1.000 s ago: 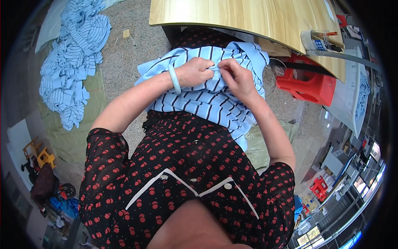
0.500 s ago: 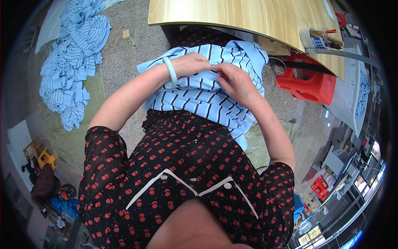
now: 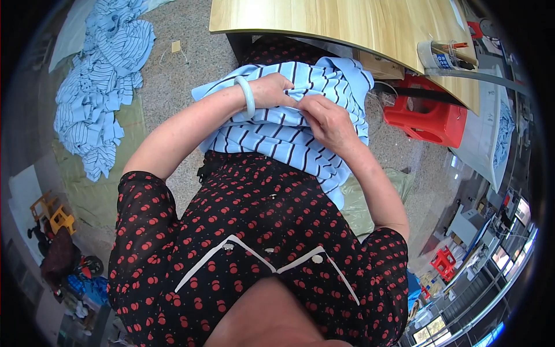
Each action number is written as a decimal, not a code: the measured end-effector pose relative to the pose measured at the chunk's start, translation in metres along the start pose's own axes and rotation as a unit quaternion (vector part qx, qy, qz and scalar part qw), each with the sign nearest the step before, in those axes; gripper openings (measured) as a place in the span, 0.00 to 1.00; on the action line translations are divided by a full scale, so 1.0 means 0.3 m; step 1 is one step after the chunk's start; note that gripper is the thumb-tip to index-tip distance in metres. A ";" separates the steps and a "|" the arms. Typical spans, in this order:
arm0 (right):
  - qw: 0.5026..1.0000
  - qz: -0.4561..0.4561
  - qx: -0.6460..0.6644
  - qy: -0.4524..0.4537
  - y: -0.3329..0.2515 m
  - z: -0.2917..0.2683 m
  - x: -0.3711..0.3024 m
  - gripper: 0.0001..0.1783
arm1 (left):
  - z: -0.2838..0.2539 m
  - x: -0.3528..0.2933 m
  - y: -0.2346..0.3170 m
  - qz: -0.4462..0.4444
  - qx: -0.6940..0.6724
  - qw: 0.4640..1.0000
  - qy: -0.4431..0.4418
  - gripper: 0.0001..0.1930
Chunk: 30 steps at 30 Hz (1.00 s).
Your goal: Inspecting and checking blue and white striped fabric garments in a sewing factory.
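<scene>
Across my lap lies a light blue garment with dark stripes, bunched into folds. My left hand, with a pale bangle on its wrist, pinches the cloth near the middle. Right beside it my right hand grips the same fabric between thumb and fingers. Both sets of fingertips nearly meet at one fold; what exactly lies between them is too small to make out.
A wooden table stands just beyond my lap, with a cup of pens at its right. Under it is a red stool. On the floor at left lies a heap of striped blue garments over plastic sheeting.
My left hand has slid slightly to the right, its fingers a little more spread. The right hand has turned and closed more over the fold. The garment stays on my lap.
</scene>
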State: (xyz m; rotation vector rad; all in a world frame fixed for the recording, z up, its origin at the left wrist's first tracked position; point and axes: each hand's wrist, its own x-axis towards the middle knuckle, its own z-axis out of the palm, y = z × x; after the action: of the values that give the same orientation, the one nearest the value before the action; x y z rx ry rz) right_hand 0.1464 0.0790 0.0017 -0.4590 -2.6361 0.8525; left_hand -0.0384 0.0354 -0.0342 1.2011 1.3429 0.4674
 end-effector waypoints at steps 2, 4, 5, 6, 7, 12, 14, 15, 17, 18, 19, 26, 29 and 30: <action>0.998 0.033 0.021 -0.050 0.001 -0.002 -0.011 0.08 | -0.001 0.004 -0.003 0.013 0.009 1.000 -0.006 0.16; 0.998 0.038 0.005 -0.052 -0.005 -0.002 -0.004 0.08 | 0.004 0.012 -0.011 0.022 0.064 0.998 -0.005 0.14; 0.998 0.042 -0.011 -0.055 -0.008 -0.002 -0.002 0.08 | 0.012 0.017 -0.021 0.022 0.064 0.998 -0.005 0.14; 0.998 0.042 -0.011 -0.055 -0.005 0.000 -0.004 0.08 | 0.023 0.020 -0.026 0.048 0.074 0.996 0.019 0.14; 0.998 0.036 -0.017 -0.053 0.000 0.004 -0.007 0.08 | 0.030 0.024 -0.029 0.074 0.083 0.993 0.043 0.13; 0.997 0.025 -0.039 -0.067 0.012 0.001 -0.013 0.08 | 0.049 0.019 -0.016 0.058 0.131 0.987 0.067 0.13; 0.999 0.005 -0.004 -0.046 0.008 0.001 -0.011 0.09 | 0.047 0.017 -0.022 0.067 0.123 0.988 0.070 0.12; 0.999 0.004 -0.003 -0.046 0.003 0.003 -0.013 0.09 | 0.041 0.014 -0.019 0.088 0.133 0.986 0.049 0.12; 0.996 0.021 0.070 -0.055 -0.009 0.007 -0.020 0.09 | 0.035 0.014 -0.018 0.110 0.144 0.983 0.028 0.12; 0.996 0.020 0.070 -0.056 -0.009 0.007 -0.022 0.09 | 0.033 0.015 -0.019 0.128 0.157 0.979 0.016 0.12; 0.994 0.036 0.069 -0.070 -0.007 0.006 -0.025 0.10 | 0.032 0.016 -0.018 0.147 0.170 0.974 0.003 0.13; 0.996 0.053 0.005 -0.070 -0.008 -0.008 -0.021 0.12 | 0.052 0.020 -0.019 0.111 0.103 0.986 0.072 0.12; 0.997 0.037 0.001 -0.061 -0.009 -0.008 -0.022 0.12 | 0.054 0.015 -0.011 0.132 0.116 0.981 0.081 0.12; 0.997 0.037 0.001 -0.061 -0.012 -0.007 -0.022 0.12 | 0.047 0.010 0.000 0.141 0.133 0.978 0.075 0.12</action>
State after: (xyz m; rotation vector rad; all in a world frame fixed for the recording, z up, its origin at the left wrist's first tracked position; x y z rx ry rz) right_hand 0.1525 0.0748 0.0041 -0.5220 -2.7433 0.9323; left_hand -0.0249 0.0326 -0.0384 1.6168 1.3999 0.6015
